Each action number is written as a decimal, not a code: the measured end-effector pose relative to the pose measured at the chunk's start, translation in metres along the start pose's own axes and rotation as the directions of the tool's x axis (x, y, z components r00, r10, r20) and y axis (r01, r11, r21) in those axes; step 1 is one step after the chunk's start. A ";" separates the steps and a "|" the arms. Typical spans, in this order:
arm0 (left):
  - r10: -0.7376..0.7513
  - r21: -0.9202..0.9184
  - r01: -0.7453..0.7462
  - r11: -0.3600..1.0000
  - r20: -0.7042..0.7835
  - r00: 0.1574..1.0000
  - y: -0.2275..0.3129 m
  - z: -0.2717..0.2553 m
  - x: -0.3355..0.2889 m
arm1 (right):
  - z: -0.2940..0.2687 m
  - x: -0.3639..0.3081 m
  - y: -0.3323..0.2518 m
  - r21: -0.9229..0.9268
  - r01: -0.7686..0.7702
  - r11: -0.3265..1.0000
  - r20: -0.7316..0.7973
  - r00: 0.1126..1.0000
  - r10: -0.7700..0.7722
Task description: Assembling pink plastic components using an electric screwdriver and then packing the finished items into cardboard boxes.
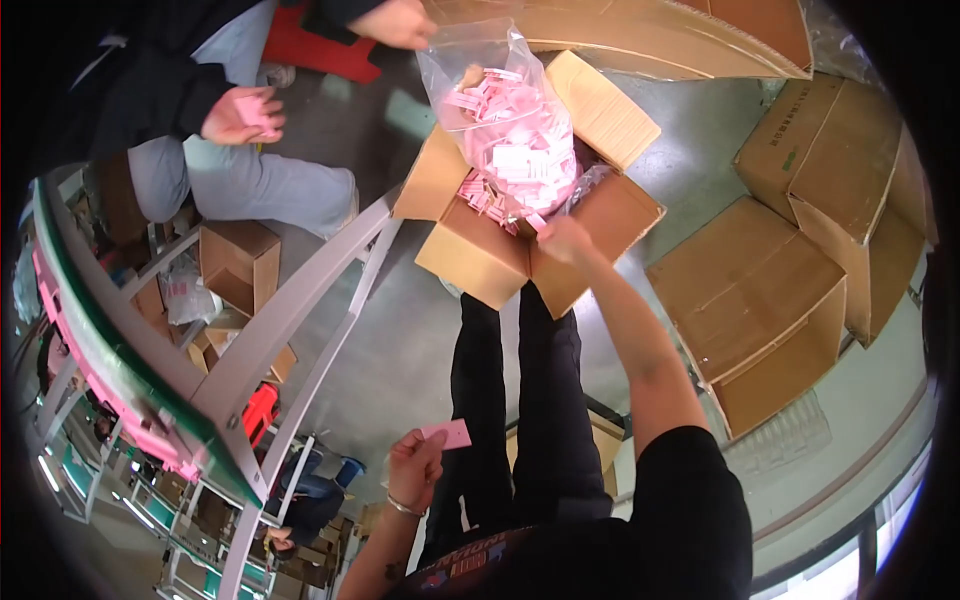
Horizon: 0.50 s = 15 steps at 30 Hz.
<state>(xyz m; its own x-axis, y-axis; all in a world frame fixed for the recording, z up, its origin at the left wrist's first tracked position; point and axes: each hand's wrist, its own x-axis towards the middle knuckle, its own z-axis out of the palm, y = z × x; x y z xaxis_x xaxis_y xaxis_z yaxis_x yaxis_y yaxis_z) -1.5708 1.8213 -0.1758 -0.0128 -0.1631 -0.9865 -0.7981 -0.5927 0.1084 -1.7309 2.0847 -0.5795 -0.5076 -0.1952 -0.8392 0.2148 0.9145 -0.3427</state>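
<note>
My left hand [415,470], a bracelet on its wrist, pinches a flat pink rectangular piece [447,434] by one end, in front of my dark trousers. Stretched forward, my right hand [566,241] is closed on a small pink piece [537,223] at the near edge of an open cardboard box [475,255]. A clear plastic bag [440,62] stands in this box, full of pink pieces [520,160]. More pink pieces [487,199] lie loose beside the bag. The fingertips of my right hand are partly hidden.
A co-worker's hand [228,116] holds pink pieces at the left; their other hand [398,24] is beside the bag's top. Closed cardboard boxes [745,290] stand at the right. A green-edged table [130,385] on metal legs stands left, with pink strips along it.
</note>
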 end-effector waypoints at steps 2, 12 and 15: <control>-0.007 0.047 0.008 0.999 -0.014 1.000 -0.011 -0.017 0.015 | 0.045 -0.009 -0.027 -0.068 0.173 0.983 -0.152 0.972 -0.181; 0.062 -0.007 -0.062 0.998 -0.041 0.997 -0.008 -0.028 0.031 | 0.037 -0.065 -0.052 0.066 -0.027 0.997 -0.359 0.932 0.049; 0.139 -0.114 -0.133 0.984 0.045 0.989 -0.004 -0.040 -0.025 | 0.016 -0.175 -0.122 0.441 0.342 0.830 -0.185 0.939 -0.289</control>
<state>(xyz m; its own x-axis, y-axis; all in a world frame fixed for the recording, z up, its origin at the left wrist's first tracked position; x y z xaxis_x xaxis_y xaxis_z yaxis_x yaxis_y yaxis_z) -1.5429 1.7962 -0.1467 -0.1509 -0.2084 -0.9663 -0.7154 -0.6516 0.2522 -1.6545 2.0011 -0.3973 -0.6932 -0.3821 -0.6111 0.3722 0.5363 -0.7575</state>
